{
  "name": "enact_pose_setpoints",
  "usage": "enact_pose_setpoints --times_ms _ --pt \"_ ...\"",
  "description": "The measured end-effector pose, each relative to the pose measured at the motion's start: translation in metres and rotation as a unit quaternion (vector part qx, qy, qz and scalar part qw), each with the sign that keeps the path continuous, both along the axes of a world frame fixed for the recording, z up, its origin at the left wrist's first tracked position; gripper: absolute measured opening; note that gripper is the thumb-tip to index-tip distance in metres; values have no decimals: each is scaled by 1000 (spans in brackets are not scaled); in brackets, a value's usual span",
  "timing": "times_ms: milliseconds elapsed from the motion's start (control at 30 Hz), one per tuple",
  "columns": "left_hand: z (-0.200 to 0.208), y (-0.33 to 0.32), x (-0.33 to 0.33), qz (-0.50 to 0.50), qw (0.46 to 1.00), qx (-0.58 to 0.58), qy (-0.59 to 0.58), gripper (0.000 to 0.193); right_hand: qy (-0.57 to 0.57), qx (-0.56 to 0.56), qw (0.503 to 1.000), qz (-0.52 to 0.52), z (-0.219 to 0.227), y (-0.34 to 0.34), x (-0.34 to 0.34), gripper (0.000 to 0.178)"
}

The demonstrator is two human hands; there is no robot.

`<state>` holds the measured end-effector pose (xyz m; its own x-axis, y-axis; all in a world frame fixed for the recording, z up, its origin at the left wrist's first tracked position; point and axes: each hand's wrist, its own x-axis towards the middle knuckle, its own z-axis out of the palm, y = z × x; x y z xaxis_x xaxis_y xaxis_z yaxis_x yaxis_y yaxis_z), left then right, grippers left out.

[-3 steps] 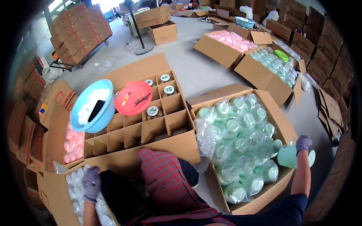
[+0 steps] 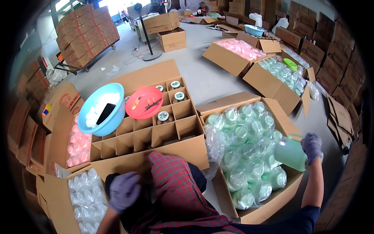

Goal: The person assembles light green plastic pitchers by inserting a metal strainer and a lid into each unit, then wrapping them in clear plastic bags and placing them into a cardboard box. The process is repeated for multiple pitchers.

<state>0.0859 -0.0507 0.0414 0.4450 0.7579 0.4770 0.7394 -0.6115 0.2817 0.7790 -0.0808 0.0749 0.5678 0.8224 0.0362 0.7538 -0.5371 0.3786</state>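
My right hand (image 2: 312, 148), in a grey-purple glove, is closed on a light green translucent cup (image 2: 291, 153). The cup is tilted on its side over the right edge of a carton (image 2: 286, 117) packed with similar green cups (image 2: 248, 150), many in clear plastic bags. Above my lap, near a carton of clear cups (image 2: 86, 195), is my gloved left hand (image 2: 125, 191). Motion smears its fingers, and I see nothing held in it. In front of me stands a divided carton (image 2: 181, 154) with several lidded jars (image 2: 179, 96) in its compartments.
A blue basin (image 2: 87, 130) of white pieces and a dark phone, and a red tray (image 2: 136, 113) with scissors, rest on the divided carton. Pink cups (image 2: 80, 144) sit at left. Beyond are a stand fan (image 2: 146, 37), stacked cartons (image 2: 87, 31) on a trolley and more open cartons.
My left hand has moved right, from the carton of clear cups to above my lap. My right hand has raised and turned the green cup, shifting it slightly left. The view has shifted slightly.
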Motion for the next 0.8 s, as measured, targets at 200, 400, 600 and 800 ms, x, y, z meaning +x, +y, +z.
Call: enact_pose_setpoints --times_ms 200,400,600,800 --pt "-10 -25 85 -139 983 -65 -102 109 323 230 816 421 48 19 -266 25" --pt "6 -64 -40 -34 845 -159 -510 89 713 -34 549 435 20 51 -418 51" --pt "-28 -97 -71 112 764 -89 -629 63 771 36 509 382 -99 2 -463 71" --pt "-29 -87 -90 169 785 -46 -594 60 810 74 515 272 -53 -27 -486 75"
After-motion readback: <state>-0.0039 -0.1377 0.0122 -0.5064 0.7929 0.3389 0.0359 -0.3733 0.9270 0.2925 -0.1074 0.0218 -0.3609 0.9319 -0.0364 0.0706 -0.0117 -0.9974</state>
